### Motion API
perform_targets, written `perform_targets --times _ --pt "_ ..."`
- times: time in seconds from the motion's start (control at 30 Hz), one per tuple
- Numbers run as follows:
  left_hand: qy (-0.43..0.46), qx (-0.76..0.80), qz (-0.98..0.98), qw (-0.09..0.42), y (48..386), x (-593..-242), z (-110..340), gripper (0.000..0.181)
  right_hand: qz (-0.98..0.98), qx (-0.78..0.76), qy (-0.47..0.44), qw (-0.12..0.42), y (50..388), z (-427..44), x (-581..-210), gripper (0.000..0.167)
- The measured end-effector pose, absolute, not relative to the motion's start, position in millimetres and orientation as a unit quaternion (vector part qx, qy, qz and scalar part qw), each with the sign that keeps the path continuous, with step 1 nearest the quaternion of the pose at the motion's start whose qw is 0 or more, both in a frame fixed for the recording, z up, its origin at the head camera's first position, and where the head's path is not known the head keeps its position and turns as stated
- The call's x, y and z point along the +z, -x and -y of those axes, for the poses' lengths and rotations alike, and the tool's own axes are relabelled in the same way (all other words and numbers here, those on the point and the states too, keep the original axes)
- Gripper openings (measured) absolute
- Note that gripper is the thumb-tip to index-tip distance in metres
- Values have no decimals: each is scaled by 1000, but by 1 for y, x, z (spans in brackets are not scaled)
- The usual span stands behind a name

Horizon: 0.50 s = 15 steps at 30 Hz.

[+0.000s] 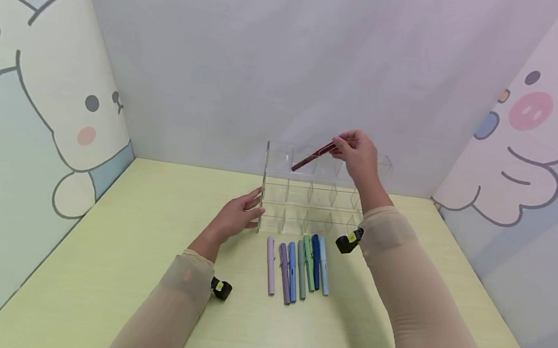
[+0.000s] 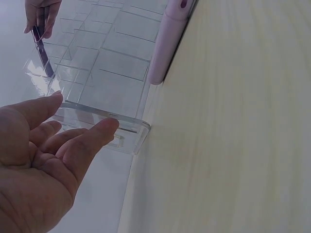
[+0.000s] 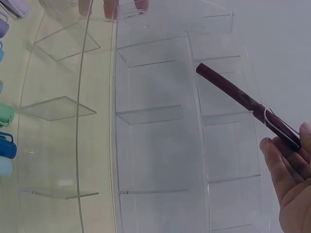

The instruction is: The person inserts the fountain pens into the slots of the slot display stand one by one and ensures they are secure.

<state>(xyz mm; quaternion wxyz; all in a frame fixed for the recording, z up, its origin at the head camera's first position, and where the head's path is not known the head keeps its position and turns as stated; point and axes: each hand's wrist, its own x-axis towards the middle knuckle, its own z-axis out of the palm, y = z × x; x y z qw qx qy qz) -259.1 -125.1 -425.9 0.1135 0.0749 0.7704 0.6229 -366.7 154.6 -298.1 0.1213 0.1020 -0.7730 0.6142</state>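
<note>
A clear tiered rack [image 1: 297, 196] with dividers stands at the back of the table. My right hand [image 1: 360, 155] pinches a dark red pen [image 1: 313, 160] by its clip end, above the rack's top row; in the right wrist view the pen [image 3: 228, 88] slants over the upper compartments, its other end free. My left hand [image 1: 237, 215] is at the rack's left side panel, fingers loosely extended and touching it; the left wrist view shows the hand [image 2: 53, 160] beside the clear edge [image 2: 138, 127].
In front of the rack lie several pens: a lilac one [image 1: 271, 266] at the left, then a purple one [image 1: 284, 274], blue, grey-green and green ones, a dark blue one [image 1: 316, 261] and a light blue one [image 1: 323, 266]. A grey wall [image 1: 270, 55] rises behind.
</note>
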Motion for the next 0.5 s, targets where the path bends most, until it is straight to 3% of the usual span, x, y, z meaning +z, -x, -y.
perform_targets --times 0.5 --pt "-78 627 -767 109 270 -442 125 65 791 594 -100 106 365 -161 -298 37"
